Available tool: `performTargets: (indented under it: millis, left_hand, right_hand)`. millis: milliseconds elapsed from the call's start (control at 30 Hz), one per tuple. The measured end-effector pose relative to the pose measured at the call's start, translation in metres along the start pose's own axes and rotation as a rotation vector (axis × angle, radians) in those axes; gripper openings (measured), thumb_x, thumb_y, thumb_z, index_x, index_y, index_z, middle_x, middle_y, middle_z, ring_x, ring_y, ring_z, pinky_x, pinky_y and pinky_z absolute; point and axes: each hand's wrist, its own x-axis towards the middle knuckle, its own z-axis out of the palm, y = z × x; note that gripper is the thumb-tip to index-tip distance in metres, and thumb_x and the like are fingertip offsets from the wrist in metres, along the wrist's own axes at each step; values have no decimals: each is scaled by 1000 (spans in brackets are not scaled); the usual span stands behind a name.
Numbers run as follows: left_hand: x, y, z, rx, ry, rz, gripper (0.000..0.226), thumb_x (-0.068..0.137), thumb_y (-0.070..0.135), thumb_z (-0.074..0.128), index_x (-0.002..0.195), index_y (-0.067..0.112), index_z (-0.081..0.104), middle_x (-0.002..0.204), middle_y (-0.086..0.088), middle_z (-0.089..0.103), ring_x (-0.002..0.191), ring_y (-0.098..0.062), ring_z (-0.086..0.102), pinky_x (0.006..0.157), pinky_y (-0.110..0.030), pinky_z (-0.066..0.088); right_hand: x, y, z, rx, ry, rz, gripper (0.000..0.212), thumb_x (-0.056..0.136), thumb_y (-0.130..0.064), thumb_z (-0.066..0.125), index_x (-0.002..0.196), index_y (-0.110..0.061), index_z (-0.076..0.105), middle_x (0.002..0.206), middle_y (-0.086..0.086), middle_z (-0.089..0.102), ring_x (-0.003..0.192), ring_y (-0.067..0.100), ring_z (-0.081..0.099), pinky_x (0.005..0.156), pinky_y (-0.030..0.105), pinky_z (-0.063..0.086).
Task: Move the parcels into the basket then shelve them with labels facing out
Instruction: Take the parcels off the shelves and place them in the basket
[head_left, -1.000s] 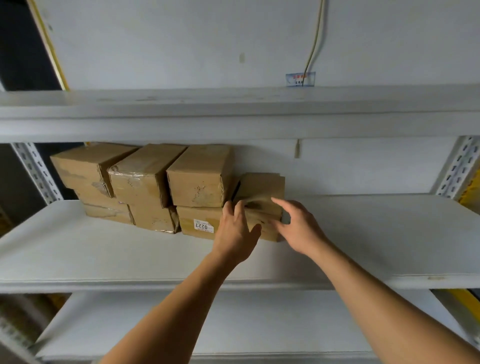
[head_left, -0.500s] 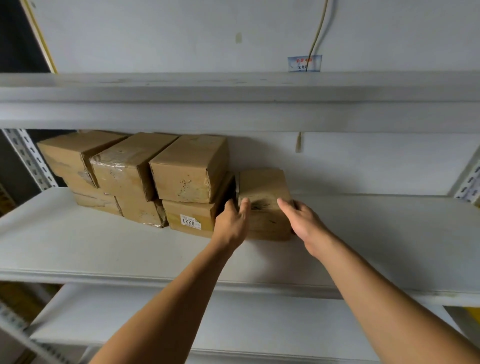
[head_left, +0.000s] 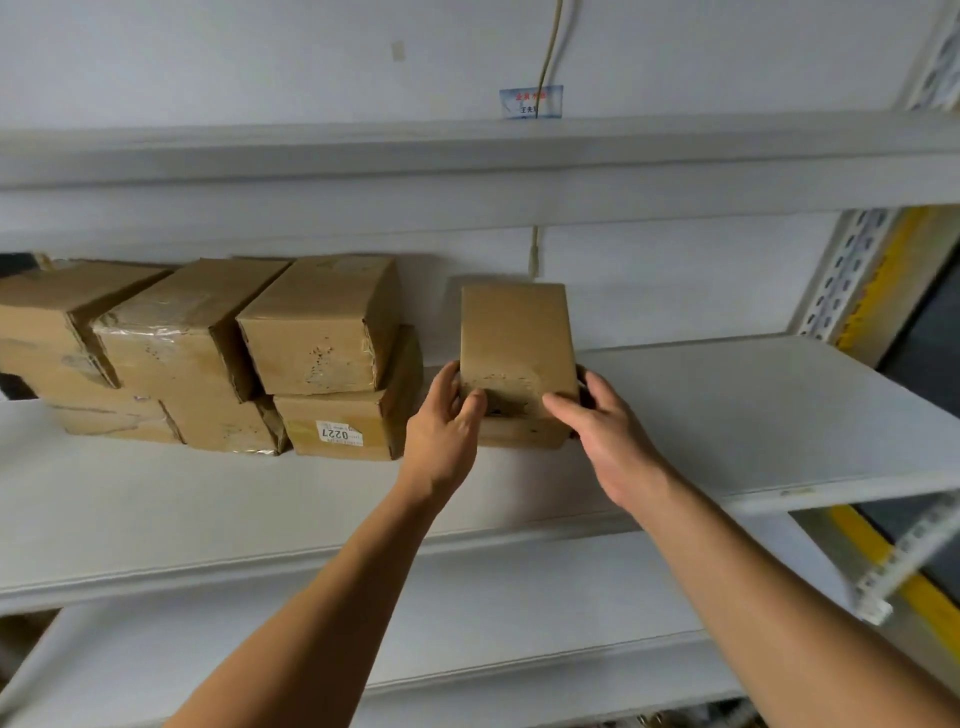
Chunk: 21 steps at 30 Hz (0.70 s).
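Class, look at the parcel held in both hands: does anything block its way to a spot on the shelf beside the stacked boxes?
Nothing visible does. The left hand and right hand grip the parcel at its sides, and the shelf to its right is bare. The stacked boxes stand just to its left, apart from it.

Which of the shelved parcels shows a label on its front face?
The lower parcel of the rightmost stack, just left of the left hand: it carries a white sticker printed 0227, upside down. The other boxes' visible faces show only bare cardboard and tape.
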Motion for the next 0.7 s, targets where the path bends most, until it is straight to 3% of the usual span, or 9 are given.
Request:
performTargets:
  millis: [133,267,367,467,533,633,700]
  left_hand:
    - [-21,8,7,-77,-177,31,55,94,37,59,148,46,50,131,14,70,122,-4,65,109,-34,52]
    - [-53,15,24,-115,-367,97,49,105,20,56,148,42,50,131,18,69,121,5,63,104,-24,51]
    - [-83,24,44,-132,-467,158,54,105,13,55,152,39,49,129,20,69,115,13,63,91,-7,50]
    - [-118,29,71,-161,-560,181,52,105,12,56,144,46,52,125,25,69,117,8,64,94,-13,51]
    - [-142,29,91,-174,-652,180,50,105,12,55,143,45,53,126,22,71,119,3,65,99,-21,53]
    - [-181,26,126,-152,-764,162,54,105,14,55,141,54,51,124,27,70,116,8,64,100,-22,51]
    - [-208,21,152,-105,-839,138,52,105,17,57,143,53,52,122,29,70,114,9,65,101,-23,51]
  right_hand:
    - [-53,-11,-21,-2,124,-59,51,98,-11,73,145,-25,59,129,-7,74,121,11,69,107,35,53]
    - [-120,-16,-41,-17,260,-77,53,99,-17,73,146,-34,55,128,-18,73,118,-1,67,96,18,54]
    - [-171,-12,-57,-20,392,-53,50,99,-22,73,138,-47,54,121,-27,72,111,-10,66,86,10,54]
    - [-217,-5,-79,0,552,-32,50,99,-21,73,137,-46,53,118,-30,70,103,-18,65,77,4,51]
    - [-248,-1,-95,9,645,-12,48,100,-22,72,136,-46,53,116,-32,69,105,-17,65,77,5,51]
    - [-299,12,-122,19,748,26,49,101,-17,69,145,-35,56,120,-26,73,108,-12,67,87,11,54]
    - [-334,23,-140,6,825,32,43,103,-12,67,137,-37,60,116,-29,74,107,-11,68,93,15,56]
